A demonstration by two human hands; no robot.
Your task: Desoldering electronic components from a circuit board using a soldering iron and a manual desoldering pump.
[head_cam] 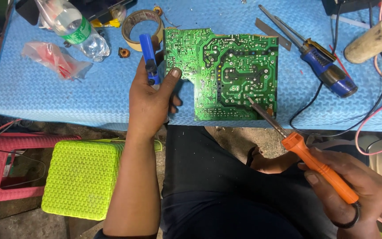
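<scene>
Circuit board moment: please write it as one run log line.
left hand: holds blue tool, thumb on circuit board | right hand: holds soldering iron, tip on board

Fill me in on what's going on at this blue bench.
A person sits at a blue foam-topped bench with a green circuit board lying solder side up. The right hand holds an orange-handled soldering iron, its tip resting on the board's lower right area. The left hand grips a blue desoldering pump and its thumb steadies the board's left edge. A blue-handled screwdriver, a tape roll and a plastic bottle lie nearby.
</scene>
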